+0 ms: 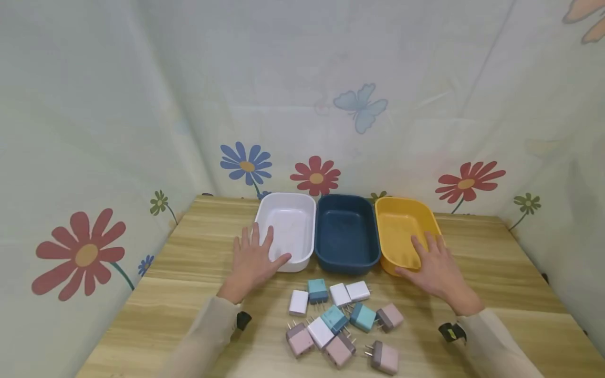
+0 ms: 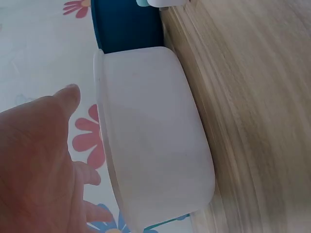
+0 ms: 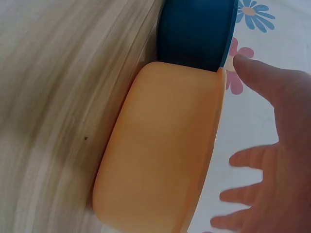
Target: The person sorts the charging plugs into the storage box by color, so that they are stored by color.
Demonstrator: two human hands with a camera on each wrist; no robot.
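Three bins stand side by side: a white bin (image 1: 289, 226), a dark blue bin (image 1: 347, 233) and a yellow bin (image 1: 406, 231). My left hand (image 1: 252, 262), fingers spread, is over the near left edge of the white bin and holds nothing. Fingers spread too, my right hand (image 1: 437, 270) is over the near right part of the yellow bin, also empty. The left wrist view shows the left hand (image 2: 43, 165) beside the white bin's wall (image 2: 155, 136); in the right wrist view the right hand (image 3: 279, 145) is beside the yellow bin's wall (image 3: 155, 145).
In front of the bins several plug adapters lie in a loose group on the wooden table (image 1: 189, 262): white ones (image 1: 299, 303), teal-and-blue ones (image 1: 363, 317) and pink-and-grey ones (image 1: 385, 357), some touching. A flowered curtain (image 1: 283, 105) hangs behind the table.
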